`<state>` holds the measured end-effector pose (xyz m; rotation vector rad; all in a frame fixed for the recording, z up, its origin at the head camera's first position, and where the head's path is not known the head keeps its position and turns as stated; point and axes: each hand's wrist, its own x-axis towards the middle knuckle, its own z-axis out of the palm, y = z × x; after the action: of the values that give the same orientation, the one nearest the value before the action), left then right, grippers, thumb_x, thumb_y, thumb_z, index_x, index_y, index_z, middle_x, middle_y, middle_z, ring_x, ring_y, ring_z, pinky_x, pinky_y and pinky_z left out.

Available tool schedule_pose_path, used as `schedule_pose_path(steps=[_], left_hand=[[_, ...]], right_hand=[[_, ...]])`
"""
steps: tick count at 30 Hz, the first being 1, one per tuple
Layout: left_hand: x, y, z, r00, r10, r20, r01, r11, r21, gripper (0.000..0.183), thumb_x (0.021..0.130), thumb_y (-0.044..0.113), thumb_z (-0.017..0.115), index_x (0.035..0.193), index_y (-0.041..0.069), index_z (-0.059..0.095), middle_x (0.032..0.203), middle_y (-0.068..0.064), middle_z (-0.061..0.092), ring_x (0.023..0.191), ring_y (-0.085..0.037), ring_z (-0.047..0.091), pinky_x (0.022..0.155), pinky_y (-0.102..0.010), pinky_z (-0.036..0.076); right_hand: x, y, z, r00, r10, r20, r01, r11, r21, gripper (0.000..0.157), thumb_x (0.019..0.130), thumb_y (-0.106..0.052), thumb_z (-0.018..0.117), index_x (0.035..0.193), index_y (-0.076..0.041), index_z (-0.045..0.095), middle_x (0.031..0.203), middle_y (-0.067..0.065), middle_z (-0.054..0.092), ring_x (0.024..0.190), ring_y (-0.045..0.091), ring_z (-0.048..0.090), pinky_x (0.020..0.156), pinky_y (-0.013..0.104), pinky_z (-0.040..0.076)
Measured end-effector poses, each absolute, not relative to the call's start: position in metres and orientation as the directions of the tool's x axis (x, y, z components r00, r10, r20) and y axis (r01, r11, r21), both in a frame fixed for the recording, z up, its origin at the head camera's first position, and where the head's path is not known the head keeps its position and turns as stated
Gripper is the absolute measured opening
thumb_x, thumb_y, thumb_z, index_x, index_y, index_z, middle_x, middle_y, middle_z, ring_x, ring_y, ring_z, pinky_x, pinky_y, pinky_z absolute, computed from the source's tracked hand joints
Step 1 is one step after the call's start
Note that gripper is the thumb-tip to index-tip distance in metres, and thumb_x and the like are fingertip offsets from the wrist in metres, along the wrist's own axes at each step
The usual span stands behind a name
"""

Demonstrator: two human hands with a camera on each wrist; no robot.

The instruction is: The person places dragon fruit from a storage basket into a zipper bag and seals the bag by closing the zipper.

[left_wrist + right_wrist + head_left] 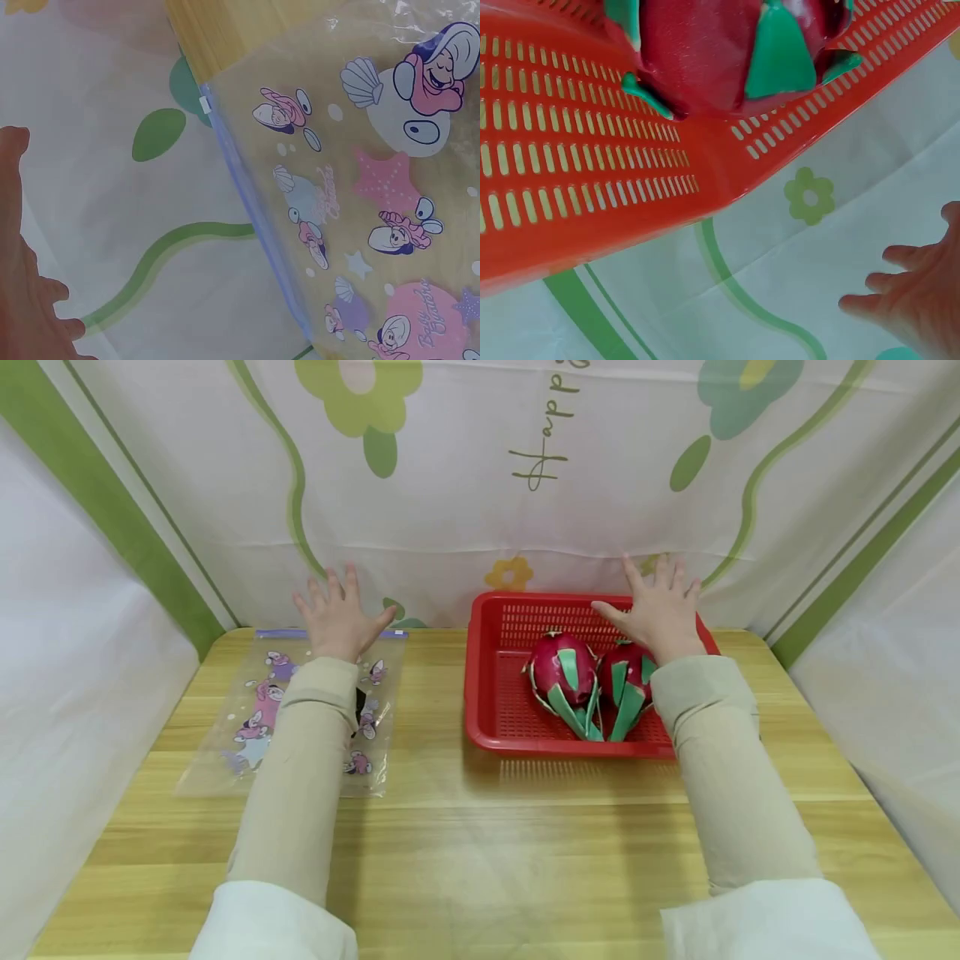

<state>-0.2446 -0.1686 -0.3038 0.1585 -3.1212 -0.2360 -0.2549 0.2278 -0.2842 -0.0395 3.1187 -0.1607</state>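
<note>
My left hand (340,622), fingers spread, is held out over the far end of a clear zip bag (315,768) printed with pink cartoon figures. The bag lies flat, its purple slider strip (255,217) along the table's back edge. Spread fingers also mark my right hand (662,614), held above the back right part of a red plastic basket (480,685). Two dragon fruits lie in the basket: one to the left (558,667), the other (621,681) partly behind my right arm. Neither hand holds anything.
Under everything is a wood-grain table (480,860). A white curtain (465,485) with flowers and green stripes hangs at its back, with white sheeting on both sides. A small black thing (359,710) shows beside my left sleeve, mostly hidden.
</note>
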Motion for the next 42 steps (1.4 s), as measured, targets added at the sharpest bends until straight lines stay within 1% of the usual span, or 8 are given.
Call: schedule_pose_path(steps=[6, 12, 19, 25, 29, 32, 38, 42], left_hand=[[-0.246, -0.172, -0.31, -0.994, -0.103, 0.021, -0.098, 0.982, 0.164, 0.09, 0.093, 0.06, 0.039, 0.154, 0.008, 0.0, 0.158, -0.027, 0.007, 0.145, -0.049, 0.004, 0.116, -0.065, 0.004], [-0.242, -0.177, -0.315, -0.993, -0.119, 0.009, -0.115, 0.974, 0.197, 0.082, 0.094, 0.048, 0.046, 0.153, 0.004, 0.01, 0.154, -0.031, 0.017, 0.143, -0.05, 0.011, 0.116, -0.064, 0.01], [-0.235, -0.189, -0.326, -0.988, -0.152, 0.005, -0.146, 0.961, 0.235, 0.071, 0.093, 0.03, 0.056, 0.148, -0.002, 0.023, 0.145, -0.031, 0.034, 0.133, -0.05, 0.031, 0.112, -0.062, 0.024], [-0.228, -0.198, -0.341, -0.986, -0.165, -0.03, -0.168, 0.961, 0.222, 0.067, 0.093, 0.022, 0.051, 0.149, 0.0, 0.02, 0.137, -0.035, 0.041, 0.127, -0.051, 0.038, 0.109, -0.06, 0.032], [-0.225, -0.204, -0.351, -0.983, -0.163, -0.081, -0.176, 0.964, 0.199, 0.067, 0.097, 0.023, 0.045, 0.151, 0.002, 0.012, 0.139, -0.038, 0.036, 0.128, -0.053, 0.035, 0.11, -0.061, 0.029], [-0.224, -0.207, -0.356, -0.98, -0.17, -0.105, -0.188, 0.962, 0.197, 0.068, 0.097, 0.024, 0.045, 0.152, 0.002, 0.01, 0.141, -0.039, 0.034, 0.131, -0.054, 0.032, 0.111, -0.064, 0.025], [-0.223, -0.21, -0.37, -0.983, -0.169, -0.077, -0.181, 0.963, 0.198, 0.064, 0.095, 0.026, 0.051, 0.147, -0.001, 0.025, 0.135, -0.037, 0.043, 0.125, -0.054, 0.039, 0.108, -0.063, 0.029], [-0.22, -0.209, -0.379, -0.984, -0.16, -0.075, -0.173, 0.962, 0.212, 0.058, 0.096, 0.026, 0.05, 0.142, -0.004, 0.031, 0.133, -0.035, 0.044, 0.124, -0.053, 0.04, 0.107, -0.062, 0.031]], right_hand=[[-0.252, 0.234, -0.282, -0.998, -0.07, -0.001, -0.069, 0.988, -0.141, 0.08, 0.094, -0.058, 0.04, 0.155, -0.018, 0.007, 0.151, 0.035, 0.02, 0.138, 0.053, 0.019, 0.111, 0.067, 0.022], [-0.247, 0.25, -0.28, -0.994, -0.112, 0.006, -0.112, 0.979, -0.17, 0.064, 0.099, -0.03, 0.043, 0.155, -0.017, 0.015, 0.143, 0.036, 0.034, 0.129, 0.052, 0.035, 0.101, 0.066, 0.035], [-0.238, 0.282, -0.282, -0.991, -0.133, -0.015, -0.129, 0.979, -0.156, 0.054, 0.098, -0.019, 0.038, 0.15, -0.005, 0.028, 0.136, 0.04, 0.036, 0.122, 0.055, 0.039, 0.098, 0.066, 0.036], [-0.226, 0.309, -0.29, -0.991, -0.132, -0.032, -0.127, 0.983, -0.132, 0.052, 0.097, -0.015, 0.041, 0.146, -0.001, 0.032, 0.13, 0.04, 0.041, 0.115, 0.055, 0.044, 0.09, 0.067, 0.04], [-0.218, 0.323, -0.297, -0.992, -0.121, -0.02, -0.118, 0.986, -0.121, 0.053, 0.096, -0.016, 0.044, 0.146, -0.002, 0.033, 0.122, 0.041, 0.046, 0.106, 0.055, 0.049, 0.082, 0.067, 0.043], [-0.214, 0.332, -0.302, -0.994, -0.104, -0.038, -0.098, 0.987, -0.128, 0.053, 0.096, -0.018, 0.045, 0.145, 0.001, 0.034, 0.122, 0.043, 0.044, 0.108, 0.057, 0.047, 0.085, 0.069, 0.042], [-0.204, 0.344, -0.318, -0.995, -0.091, -0.043, -0.08, 0.975, -0.206, 0.053, 0.094, -0.017, 0.049, 0.139, 0.01, 0.036, 0.129, 0.043, 0.038, 0.118, 0.058, 0.037, 0.097, 0.071, 0.033], [-0.196, 0.349, -0.331, -0.991, -0.122, 0.053, -0.131, 0.965, -0.226, 0.049, 0.092, -0.011, 0.053, 0.131, 0.017, 0.042, 0.123, 0.045, 0.042, 0.11, 0.056, 0.044, 0.092, 0.067, 0.039]])
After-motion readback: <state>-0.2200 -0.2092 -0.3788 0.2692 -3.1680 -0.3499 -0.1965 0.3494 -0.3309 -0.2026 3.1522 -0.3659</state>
